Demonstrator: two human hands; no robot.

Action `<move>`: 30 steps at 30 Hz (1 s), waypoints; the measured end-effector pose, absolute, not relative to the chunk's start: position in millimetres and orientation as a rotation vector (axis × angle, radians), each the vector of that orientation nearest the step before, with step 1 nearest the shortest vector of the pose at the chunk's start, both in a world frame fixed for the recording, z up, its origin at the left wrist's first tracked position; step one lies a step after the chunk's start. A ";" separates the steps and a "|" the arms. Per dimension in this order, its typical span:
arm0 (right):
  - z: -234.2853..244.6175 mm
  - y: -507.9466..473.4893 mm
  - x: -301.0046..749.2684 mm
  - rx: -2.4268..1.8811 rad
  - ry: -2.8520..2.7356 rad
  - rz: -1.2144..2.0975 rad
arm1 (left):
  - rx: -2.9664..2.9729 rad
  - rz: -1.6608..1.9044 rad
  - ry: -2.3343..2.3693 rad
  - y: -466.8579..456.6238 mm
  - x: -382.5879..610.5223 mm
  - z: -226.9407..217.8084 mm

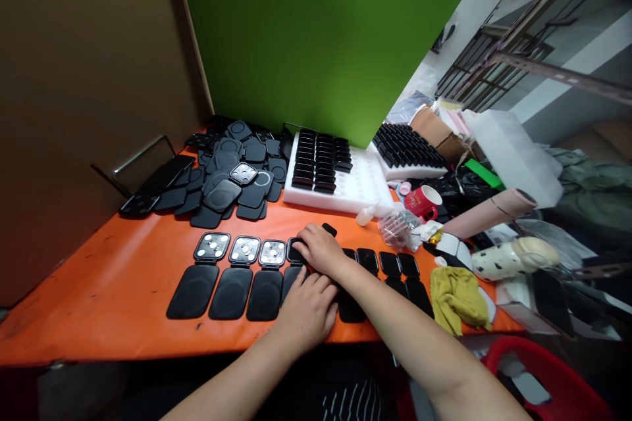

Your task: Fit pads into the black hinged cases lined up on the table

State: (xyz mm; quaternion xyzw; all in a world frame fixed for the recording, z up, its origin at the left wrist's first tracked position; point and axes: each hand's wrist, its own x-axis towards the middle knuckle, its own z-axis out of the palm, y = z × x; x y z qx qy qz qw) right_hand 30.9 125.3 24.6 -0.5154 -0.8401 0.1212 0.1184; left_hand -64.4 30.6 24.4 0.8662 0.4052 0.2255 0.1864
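A row of opened black compact cases [232,273] lies along the front of the orange table [118,289], their upper halves showing silvery insides with small dots. My left hand [309,306] rests palm down on the lower half of one case in the middle of the row, fingers together and lying flat. My right hand [320,248] is just above it, fingers curled down over that case's upper half; what is under them is hidden. More black cases [390,266] continue the row to the right.
A heap of loose black cases [227,177] fills the back left. A white foam tray [363,187] with several black blocks stands behind, a second tray [409,154] to its right. A red mug [424,200], yellow cloth [457,296], clutter and a red stool [548,375] sit right.
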 end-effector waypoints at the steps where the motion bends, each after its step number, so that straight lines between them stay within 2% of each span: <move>1: 25.7 123.6 31.2 -1.505 -2.462 0.315 | 2.438 0.636 1.141 30.7 -64.4 24.2; 4: 30.7 122.6 37.1 -1.537 -2.421 0.257 | 2.430 0.632 1.144 30.7 -64.4 21.9; 15: 35.4 149.9 93.9 -2.064 -2.217 0.383 | 2.404 0.638 1.116 29.9 -65.8 16.2; 20: 38.2 158.8 90.5 -2.138 -2.267 0.498 | 2.412 0.657 1.100 30.0 -68.3 15.2; 30: 51.0 158.6 74.7 -2.229 -2.254 0.519 | 2.498 0.707 1.072 25.4 -88.3 27.1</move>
